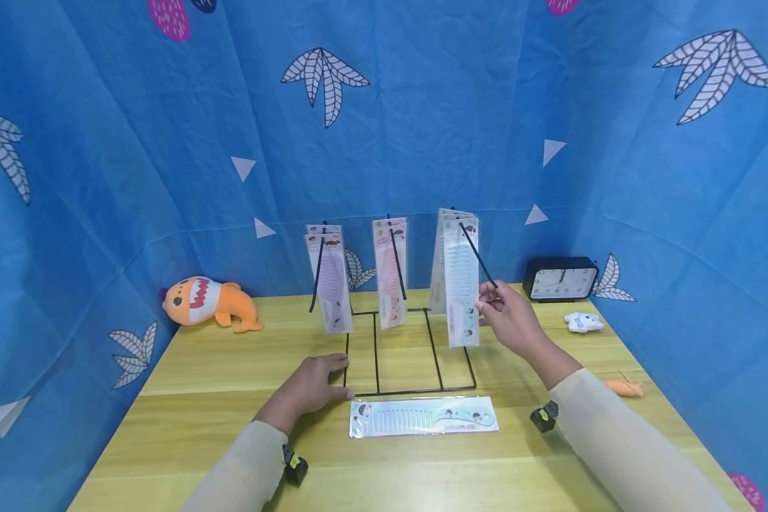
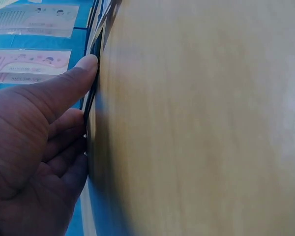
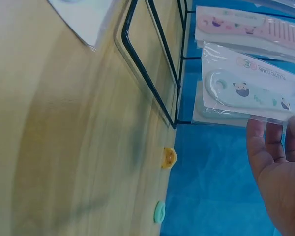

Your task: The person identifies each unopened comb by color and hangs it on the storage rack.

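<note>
A black wire rack [image 1: 393, 392] stands on the table, with packaged plastic combs on its hooks. Purple combs [image 1: 333, 284] hang at left, pink combs [image 1: 390, 274] in the middle. On the right hook hangs a pale blue packaged comb [image 1: 462, 284], with another behind it. My right hand [image 1: 508, 316] pinches this front package by its lower right edge, thumb in front and fingers behind [image 3: 280, 157]. My left hand [image 1: 310, 384] rests at the rack's front left corner, thumb and fingers apart and touching the wire. Another pale blue packaged comb [image 1: 422, 417] lies flat before the rack.
An orange shark plush [image 1: 211, 302] lies at the back left. At the back right are a black alarm clock [image 1: 560, 279], a small white figure [image 1: 582, 322] and an orange carrot-like item [image 1: 624, 387]. Blue patterned cloth [image 1: 409, 128] surrounds the wooden table [image 1: 230, 427].
</note>
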